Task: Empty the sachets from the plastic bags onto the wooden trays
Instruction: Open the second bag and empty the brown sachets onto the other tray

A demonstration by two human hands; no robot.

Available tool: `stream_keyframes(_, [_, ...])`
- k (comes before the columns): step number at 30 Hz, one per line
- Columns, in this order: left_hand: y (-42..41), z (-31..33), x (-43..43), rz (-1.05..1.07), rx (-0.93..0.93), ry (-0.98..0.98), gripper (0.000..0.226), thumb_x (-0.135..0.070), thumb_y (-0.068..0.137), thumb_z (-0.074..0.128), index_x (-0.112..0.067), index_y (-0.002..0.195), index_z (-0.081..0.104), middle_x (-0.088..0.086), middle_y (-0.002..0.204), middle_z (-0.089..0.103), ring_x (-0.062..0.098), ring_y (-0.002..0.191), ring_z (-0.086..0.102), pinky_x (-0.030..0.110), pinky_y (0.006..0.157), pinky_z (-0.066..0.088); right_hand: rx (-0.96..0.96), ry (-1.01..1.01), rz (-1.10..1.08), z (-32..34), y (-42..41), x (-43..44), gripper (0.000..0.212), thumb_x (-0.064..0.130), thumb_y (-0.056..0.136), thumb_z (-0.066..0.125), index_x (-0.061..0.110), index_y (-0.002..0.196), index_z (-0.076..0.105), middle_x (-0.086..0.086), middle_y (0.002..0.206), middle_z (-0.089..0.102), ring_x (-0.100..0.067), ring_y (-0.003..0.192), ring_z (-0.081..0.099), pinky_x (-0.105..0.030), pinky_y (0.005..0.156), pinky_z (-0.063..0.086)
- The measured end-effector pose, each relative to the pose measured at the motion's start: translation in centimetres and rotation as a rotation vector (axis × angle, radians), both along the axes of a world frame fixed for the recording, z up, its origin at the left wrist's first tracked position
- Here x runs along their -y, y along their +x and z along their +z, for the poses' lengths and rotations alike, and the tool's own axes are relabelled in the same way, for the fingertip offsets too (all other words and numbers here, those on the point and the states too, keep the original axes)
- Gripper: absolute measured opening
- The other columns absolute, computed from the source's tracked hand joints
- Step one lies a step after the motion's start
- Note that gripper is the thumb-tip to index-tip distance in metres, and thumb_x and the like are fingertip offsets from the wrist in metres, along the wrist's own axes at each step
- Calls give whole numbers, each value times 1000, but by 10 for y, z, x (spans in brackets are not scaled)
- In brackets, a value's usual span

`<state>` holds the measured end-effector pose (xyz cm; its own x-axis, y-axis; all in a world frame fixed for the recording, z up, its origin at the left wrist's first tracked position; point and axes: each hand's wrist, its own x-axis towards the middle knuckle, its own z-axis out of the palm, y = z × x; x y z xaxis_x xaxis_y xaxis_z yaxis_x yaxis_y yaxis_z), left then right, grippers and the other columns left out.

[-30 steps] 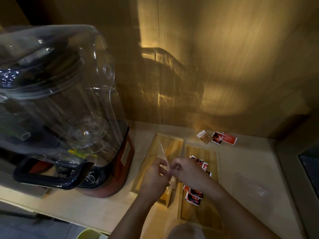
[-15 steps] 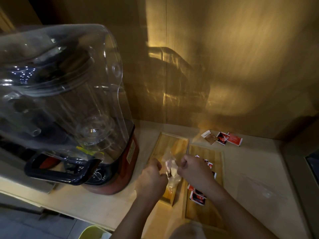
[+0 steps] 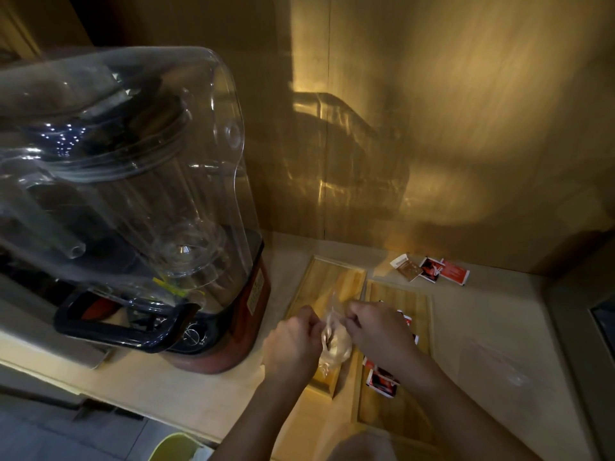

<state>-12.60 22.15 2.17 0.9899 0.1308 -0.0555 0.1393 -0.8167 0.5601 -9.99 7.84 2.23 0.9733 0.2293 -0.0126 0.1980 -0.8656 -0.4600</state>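
Note:
Two wooden trays lie side by side on the counter. Over the left tray (image 3: 326, 277) hangs a clear plastic bag (image 3: 332, 344) with pale contents. My left hand (image 3: 293, 344) pinches the bag's left top edge and my right hand (image 3: 379, 331) pinches its right top edge. The right tray (image 3: 409, 301) holds several red, black and white sachets (image 3: 382, 382), partly hidden under my right wrist. What is inside the bag is too blurred to name.
A large blender (image 3: 133, 201) with a clear sound cover stands left of the trays. Three loose sachets (image 3: 432, 269) lie by the back wall. An empty clear bag (image 3: 502, 364) lies flat on the counter at right. A dark appliance edge (image 3: 602, 324) borders the far right.
Both hands have stayed on the bag over the left tray. The bag's upright top flap has dropped lower and bunched between my fingers. My head has shifted, so the scene slid slightly right.

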Motion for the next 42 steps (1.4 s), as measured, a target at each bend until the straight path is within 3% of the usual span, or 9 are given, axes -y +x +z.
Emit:
stream_keyframes(8, [4,4,-11,153,87,34,11,-26,89,49,-20,93,57,7,93,70,32,87,65,39,71,52,-68,55,-233,6,0,13,12,26,86,54,15,84,60,-3,83,68,-22,77,62,-37,67,51])
stream_keyframes(12, [6,2,-6,30,123,33,24,-11,85,46,-25,102,55,2,99,69,27,92,65,41,75,54,-58,64,-105,6,0,9,4,17,85,55,18,89,53,0,96,61,-20,86,59,-36,73,50])
stream_keyframes(16, [8,0,-6,-30,103,31,9,-31,87,54,-25,91,61,-1,90,70,24,89,65,38,73,53,3,23,-35,7,-1,8,23,37,89,52,16,83,59,0,87,65,-19,81,60,-35,71,46])
stream_keyframes(23, [14,8,-18,107,164,-40,11,-34,87,57,-23,87,59,-1,84,68,23,81,66,39,69,54,-13,47,-210,12,2,15,29,32,89,48,16,65,54,1,64,56,-20,67,59,-30,59,41])
stream_keyframes(30, [-2,21,-4,-187,-108,-95,63,-81,64,49,-49,115,31,-10,100,50,12,81,61,31,66,51,-102,129,-359,11,9,9,31,32,85,51,12,62,54,-3,60,53,-26,66,57,-32,58,39])
stream_keyframes(34, [-6,19,1,-365,-119,202,26,-43,89,52,-35,114,49,-2,119,53,21,104,59,40,82,52,-112,186,-337,8,15,11,9,26,82,58,21,88,53,4,85,55,-22,80,56,-33,67,42])
stream_keyframes(37, [-4,18,-7,-348,-24,213,19,-26,95,43,-24,107,58,-3,117,55,19,103,59,38,82,52,-105,265,-230,7,19,14,61,18,82,60,32,134,31,11,111,35,-16,93,52,-38,81,47])
stream_keyframes(39, [-1,20,-14,-344,24,220,19,-26,95,43,-25,107,58,-5,117,54,18,103,58,35,81,52,-127,233,-176,8,24,18,54,18,84,58,30,133,39,7,115,39,-18,92,55,-36,82,48])
stream_keyframes(42, [3,23,-25,-304,37,215,17,-28,94,46,-26,105,60,-5,114,57,17,103,58,36,84,51,-144,205,-91,11,30,21,15,16,84,57,15,95,68,-2,97,60,-20,87,59,-34,77,47])
